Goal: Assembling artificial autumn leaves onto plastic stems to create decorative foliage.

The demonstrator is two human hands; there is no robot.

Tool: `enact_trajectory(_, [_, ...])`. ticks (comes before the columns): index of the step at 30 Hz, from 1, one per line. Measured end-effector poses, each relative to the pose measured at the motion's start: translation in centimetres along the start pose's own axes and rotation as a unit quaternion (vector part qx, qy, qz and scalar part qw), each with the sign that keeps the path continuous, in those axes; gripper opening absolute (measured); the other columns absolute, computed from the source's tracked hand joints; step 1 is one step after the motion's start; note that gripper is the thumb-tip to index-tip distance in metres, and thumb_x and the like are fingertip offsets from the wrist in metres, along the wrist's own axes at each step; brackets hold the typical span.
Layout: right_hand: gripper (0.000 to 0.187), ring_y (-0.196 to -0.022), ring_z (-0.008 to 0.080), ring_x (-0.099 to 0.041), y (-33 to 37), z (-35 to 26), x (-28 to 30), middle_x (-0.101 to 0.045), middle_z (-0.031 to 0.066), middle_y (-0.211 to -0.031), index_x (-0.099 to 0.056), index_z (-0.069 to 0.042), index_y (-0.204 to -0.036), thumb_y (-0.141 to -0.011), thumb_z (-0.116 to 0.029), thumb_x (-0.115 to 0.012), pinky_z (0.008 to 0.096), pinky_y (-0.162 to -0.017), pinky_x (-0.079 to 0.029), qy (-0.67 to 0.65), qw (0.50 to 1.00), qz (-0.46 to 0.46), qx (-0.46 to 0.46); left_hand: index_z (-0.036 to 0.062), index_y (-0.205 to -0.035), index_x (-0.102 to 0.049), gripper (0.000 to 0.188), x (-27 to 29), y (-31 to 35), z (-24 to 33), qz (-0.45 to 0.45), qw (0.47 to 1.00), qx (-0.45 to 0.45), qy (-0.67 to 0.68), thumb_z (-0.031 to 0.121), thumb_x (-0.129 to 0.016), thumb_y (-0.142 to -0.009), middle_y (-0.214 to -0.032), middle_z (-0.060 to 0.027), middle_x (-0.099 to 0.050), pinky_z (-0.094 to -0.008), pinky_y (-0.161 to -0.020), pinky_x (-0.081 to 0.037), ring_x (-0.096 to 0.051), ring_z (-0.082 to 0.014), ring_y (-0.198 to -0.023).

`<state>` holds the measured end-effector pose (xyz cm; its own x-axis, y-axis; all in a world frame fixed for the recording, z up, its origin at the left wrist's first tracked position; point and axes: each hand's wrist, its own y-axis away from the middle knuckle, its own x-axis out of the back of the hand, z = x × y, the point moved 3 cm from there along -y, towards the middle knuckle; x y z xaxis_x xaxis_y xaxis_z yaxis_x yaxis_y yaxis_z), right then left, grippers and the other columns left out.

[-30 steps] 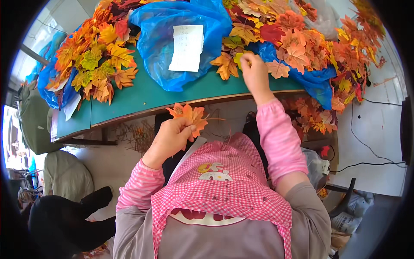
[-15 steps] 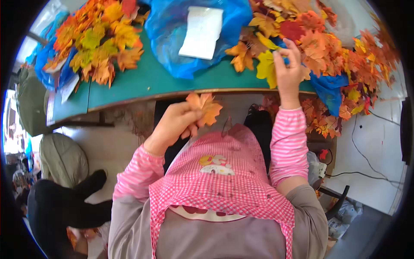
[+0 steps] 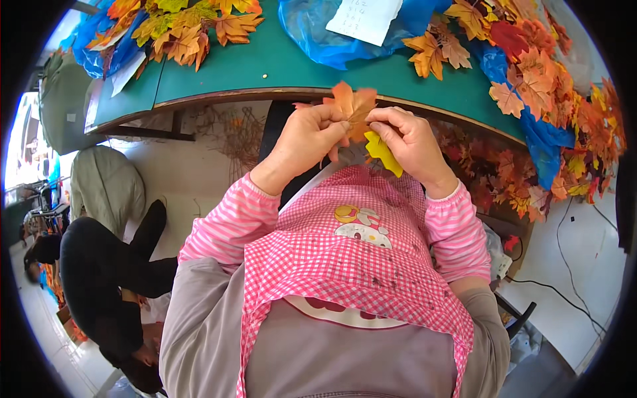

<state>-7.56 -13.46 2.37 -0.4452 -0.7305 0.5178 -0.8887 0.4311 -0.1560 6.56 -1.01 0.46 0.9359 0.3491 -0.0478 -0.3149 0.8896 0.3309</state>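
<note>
My left hand (image 3: 308,138) pinches an orange artificial maple leaf (image 3: 353,109) in front of the table edge, above my lap. Close beside it, my right hand (image 3: 410,142) is closed on a yellow artificial leaf (image 3: 383,154), which hangs below the fingers. The right fingertips meet the edge of the orange leaf; whether they grip it too I cannot tell. Any stems between the fingers are hidden. Below both hands lies my pink checked apron (image 3: 358,255).
Ahead is a green table (image 3: 219,76) with orange and yellow leaves (image 3: 192,33) at left and an orange leaf pile (image 3: 537,79) at right. Between them a blue plastic bag (image 3: 318,40) bears a white paper slip (image 3: 363,20). Another person's dark-clothed leg (image 3: 99,278) is at lower left.
My right hand has come from the right-hand leaf pile to my left hand, bringing the yellow leaf. The left hand has moved slightly up and right in view with the orange leaf.
</note>
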Motion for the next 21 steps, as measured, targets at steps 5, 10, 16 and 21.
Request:
enact_trajectory(5, [0.015, -0.084, 0.0190, -0.066, 0.10, 0.46, -0.86, -0.067, 0.0099, -0.093, -0.063, 0.001, -0.103, -0.090, -0.002, -0.058, 0.0273, -0.074, -0.050, 0.005, 1.000, 0.011, -0.002, -0.0022, -0.094, -0.060, 0.012, -0.49, 0.28, 0.20, 0.011, 0.999, -0.033, -0.032, 0.009, -0.056, -0.092, -0.071, -0.0045, -0.063, -0.0202, -0.046, -0.044, -0.057, -0.0079, -0.049])
enact_trajectory(10, [0.015, -0.085, 0.0195, -0.065, 0.10, 0.46, -0.85, -0.067, 0.0097, -0.094, -0.063, 0.000, -0.103, -0.090, -0.003, -0.058, 0.0277, -0.075, -0.050, -0.002, 1.000, 0.006, -0.004, -0.0033, -0.095, -0.061, 0.013, -0.49, 0.11, 0.11, 0.013, 0.998, -0.041, -0.045, 0.008, -0.056, -0.092, -0.071, -0.0046, -0.063, -0.0199, -0.047, -0.044, -0.057, -0.0073, -0.050])
enact_trajectory(16, [0.015, -0.085, 0.0227, -0.064, 0.05, 0.42, -0.69, -0.067, 0.0097, -0.092, -0.064, -0.001, -0.103, -0.088, -0.004, -0.059, 0.0304, -0.076, -0.048, 0.027, 1.000, 0.004, 0.006, -0.0029, -0.094, -0.061, 0.012, -0.70, 0.02, 0.16, 0.013, 0.996, -0.044, -0.077, 0.009, -0.057, -0.091, -0.071, -0.0040, -0.063, -0.0196, -0.047, -0.044, -0.056, -0.0062, -0.051])
enact_trajectory(21, [0.016, -0.084, 0.0208, -0.064, 0.06, 0.23, -0.89, -0.066, 0.0091, -0.091, -0.064, -0.001, -0.103, -0.088, -0.005, -0.060, 0.0291, -0.075, -0.049, 0.026, 1.000, 0.000, 0.014, -0.0049, -0.088, -0.063, 0.015, -0.56, -0.06, 0.30, 0.035, 0.989, -0.079, -0.119, 0.010, -0.059, -0.085, -0.067, -0.0087, -0.066, -0.0254, -0.050, -0.049, -0.063, -0.0124, -0.051])
